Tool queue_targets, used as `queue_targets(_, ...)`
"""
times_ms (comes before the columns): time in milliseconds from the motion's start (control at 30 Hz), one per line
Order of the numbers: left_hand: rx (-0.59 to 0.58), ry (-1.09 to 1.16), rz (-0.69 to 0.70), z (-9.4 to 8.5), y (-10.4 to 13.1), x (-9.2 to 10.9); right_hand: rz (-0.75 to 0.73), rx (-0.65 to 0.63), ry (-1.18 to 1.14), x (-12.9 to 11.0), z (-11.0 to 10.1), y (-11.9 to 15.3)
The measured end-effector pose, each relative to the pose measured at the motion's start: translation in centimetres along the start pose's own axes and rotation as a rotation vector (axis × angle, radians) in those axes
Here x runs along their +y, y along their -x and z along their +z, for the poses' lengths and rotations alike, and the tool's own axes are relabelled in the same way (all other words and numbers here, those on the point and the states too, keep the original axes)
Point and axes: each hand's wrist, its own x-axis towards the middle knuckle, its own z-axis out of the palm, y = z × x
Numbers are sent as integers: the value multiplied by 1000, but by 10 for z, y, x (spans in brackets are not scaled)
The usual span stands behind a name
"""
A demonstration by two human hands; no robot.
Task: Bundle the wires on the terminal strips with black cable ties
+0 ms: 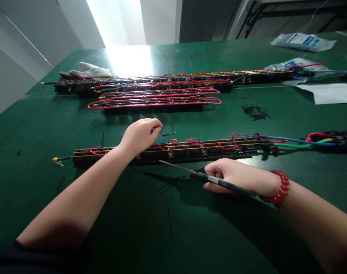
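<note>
My left hand (141, 133) reaches over a long black wired strip assembly (184, 150), thumb and forefinger pinched just beyond its far edge. A thin black piece shows at the fingertips; whether it is held or lies on the table I cannot tell. The assembly carries brass-coloured rods, red wire loops and small green boards. On its near side my right hand (230, 175), with a red bead bracelet (280, 186) at the wrist, grips scissors (213, 179) seen edge-on. Their tip points left, close to the assembly's near edge. Thin black offcuts (170, 184) lie below the blades.
Behind lie a similar long assembly (173, 79) and shorter strips with red wire loops (162, 102). A pile of black offcuts (255, 112) is at right, near white paper (330, 93) and a plastic packet (303, 41). A pale cloth (90, 71) rests at back left.
</note>
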Motion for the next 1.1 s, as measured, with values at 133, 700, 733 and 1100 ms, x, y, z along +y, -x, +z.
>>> queue_targets(133, -256, -43, 110, -44, 12, 8, -2, 4, 4, -2, 1, 0)
queue_targets(700, -589, -575, -310, -87, 37, -5, -6, 14, 20, 2, 2, -2)
queue_targets(733, -603, -573, -316, -86, 37, -5, -7, 13, 20, 2, 2, -2)
queue_targets(1100, -708, -457, -229, -82, 26, -3, 16, -11, -26, -2, 0, -1)
